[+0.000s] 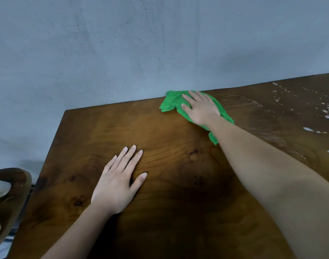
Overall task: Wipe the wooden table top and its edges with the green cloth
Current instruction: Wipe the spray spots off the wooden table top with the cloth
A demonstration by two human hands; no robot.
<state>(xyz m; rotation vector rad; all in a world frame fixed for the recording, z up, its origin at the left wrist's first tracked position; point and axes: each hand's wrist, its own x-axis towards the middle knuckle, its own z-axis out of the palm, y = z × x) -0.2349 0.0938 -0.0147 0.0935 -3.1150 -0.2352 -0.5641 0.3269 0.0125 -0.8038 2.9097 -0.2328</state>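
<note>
Nearest, the left hand [120, 182] lies flat, fingers straight, on the wooden table top [178, 165], holding nothing. Farther out, the right hand [201, 107] presses with straight fingers on the green cloth [171, 101], which reaches the far edge; a hard push there could likely tip it over. White droplets [324, 116] at the right might only smear. Beyond the dark, knotted wood rises a grey wall [122, 43].
</note>
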